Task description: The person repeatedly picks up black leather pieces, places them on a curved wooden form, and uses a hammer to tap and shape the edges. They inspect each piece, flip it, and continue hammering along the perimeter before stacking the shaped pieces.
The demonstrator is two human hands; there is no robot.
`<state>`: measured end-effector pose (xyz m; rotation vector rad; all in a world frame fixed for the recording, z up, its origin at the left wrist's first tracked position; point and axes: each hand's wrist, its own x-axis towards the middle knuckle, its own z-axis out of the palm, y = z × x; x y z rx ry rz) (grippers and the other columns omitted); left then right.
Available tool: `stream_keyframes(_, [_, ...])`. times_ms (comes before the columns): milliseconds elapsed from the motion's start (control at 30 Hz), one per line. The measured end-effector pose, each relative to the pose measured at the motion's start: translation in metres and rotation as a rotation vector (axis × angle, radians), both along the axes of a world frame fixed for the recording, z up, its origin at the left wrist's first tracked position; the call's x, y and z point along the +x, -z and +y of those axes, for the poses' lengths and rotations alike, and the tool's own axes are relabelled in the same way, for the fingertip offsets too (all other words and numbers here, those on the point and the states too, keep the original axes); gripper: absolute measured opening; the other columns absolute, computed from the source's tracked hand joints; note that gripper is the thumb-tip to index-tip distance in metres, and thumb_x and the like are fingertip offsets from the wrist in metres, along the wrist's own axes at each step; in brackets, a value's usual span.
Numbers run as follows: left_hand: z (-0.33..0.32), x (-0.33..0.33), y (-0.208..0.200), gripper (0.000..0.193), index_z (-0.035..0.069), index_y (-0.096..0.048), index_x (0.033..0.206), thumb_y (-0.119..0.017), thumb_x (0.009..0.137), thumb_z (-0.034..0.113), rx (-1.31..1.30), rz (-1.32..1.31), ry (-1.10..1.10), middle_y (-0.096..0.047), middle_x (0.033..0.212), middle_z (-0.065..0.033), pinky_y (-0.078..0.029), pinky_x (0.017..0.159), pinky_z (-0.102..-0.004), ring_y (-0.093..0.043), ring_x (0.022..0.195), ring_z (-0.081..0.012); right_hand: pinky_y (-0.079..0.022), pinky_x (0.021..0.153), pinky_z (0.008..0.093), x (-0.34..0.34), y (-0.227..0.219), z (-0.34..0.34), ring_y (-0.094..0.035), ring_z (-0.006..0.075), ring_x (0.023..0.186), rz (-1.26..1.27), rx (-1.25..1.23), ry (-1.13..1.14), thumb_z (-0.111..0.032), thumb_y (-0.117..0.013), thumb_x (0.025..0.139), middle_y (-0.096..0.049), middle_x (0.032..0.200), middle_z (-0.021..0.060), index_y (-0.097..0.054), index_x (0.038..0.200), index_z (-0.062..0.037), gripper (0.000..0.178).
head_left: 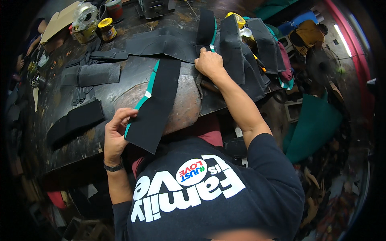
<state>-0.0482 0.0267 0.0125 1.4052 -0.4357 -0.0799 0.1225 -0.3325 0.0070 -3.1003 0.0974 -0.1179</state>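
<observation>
My left hand (116,130), a dark watch on its wrist, pinches the near left edge of a long black panel (155,104). A teal strip with a white patch runs along that edge, and the panel slants away from me over the bench. Farther right, my right hand (210,64) is closed at the lower end of a second black panel (205,30), which also has a teal edge. Its fingertips are partly hidden. Beneath my hands lies a worn brown board (185,106). A wide dark grey piece (165,44) is spread behind the first panel.
A stack of black pieces (76,122) lies on the left of the bench, with strapped dark pieces (96,74) behind. A yellow-lidded jar (107,30) stands at the back. Dark panels (233,48) overlap on the right. Beyond are a green sheet (313,124) and a person in yellow (309,34).
</observation>
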Motion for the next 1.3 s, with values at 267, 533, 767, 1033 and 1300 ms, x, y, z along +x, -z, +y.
stream_keyframes(267, [-0.015,0.013,-0.021,0.021,0.009,-0.079,0.095,-0.086,0.076,0.014,-0.063,-0.232,-0.048,-0.056,0.109,-0.0026,-0.043,0.094,-0.028,-0.054,0.106,-0.0152,-0.059,0.078,0.0538,0.001,0.002,-0.013,-0.073,0.045,0.085,-0.393,0.15,0.102,-0.014,-0.056,0.091,-0.072,0.091,0.0279,-0.061,0.101,-0.0004,0.018])
stream_keyframes(533, [-0.024,0.066,-0.032,0.023,0.012,-0.066,0.118,-0.067,0.1,0.026,-0.772,-0.126,0.04,-0.064,0.104,-0.0065,-0.042,0.103,-0.0425,-0.056,0.107,-0.0215,-0.053,0.092,0.0311,-0.034,-0.038,-0.025,-0.069,0.0195,0.101,-0.913,0.797,-0.113,-0.002,-0.051,0.1,-0.073,0.113,0.0142,-0.062,0.128,0.0043,0.031])
stream_keyframes(767, [-0.065,0.1,-0.001,0.03,0.01,-0.064,0.127,-0.066,0.101,0.025,-0.909,0.4,-0.112,-0.07,0.121,-0.007,-0.051,0.106,-0.0461,-0.063,0.119,-0.0235,-0.05,0.099,0.0326,-0.125,-0.049,0.049,-0.069,0.0264,0.109,-0.195,0.832,-0.684,0.008,-0.051,0.092,-0.071,0.113,0.0167,-0.068,0.12,0.0029,0.033])
stream_keyframes(1033, [-0.078,0.095,0.011,0.027,0.008,-0.065,0.123,-0.069,0.1,0.022,-0.869,0.494,-0.203,-0.071,0.121,-0.005,-0.057,0.096,-0.0365,-0.068,0.109,-0.0191,-0.052,0.093,0.0285,-0.144,-0.062,0.054,-0.068,0.0185,0.102,-0.157,1.036,-0.566,0.005,-0.053,0.098,-0.072,0.111,0.0134,-0.066,0.123,0.0051,0.028])
stream_keyframes(1300, [-0.091,0.107,0.01,0.026,0.005,-0.068,0.113,-0.068,0.101,0.028,-0.892,0.449,-0.292,-0.074,0.103,-0.0074,-0.062,0.083,-0.0339,-0.073,0.092,-0.0207,-0.043,0.108,0.0335,-0.162,-0.071,0.059,-0.06,0.0228,0.122,0.069,1.109,-0.606,-0.022,-0.068,0.097,-0.064,0.129,0.0185,-0.051,0.141,0.0059,0.055])
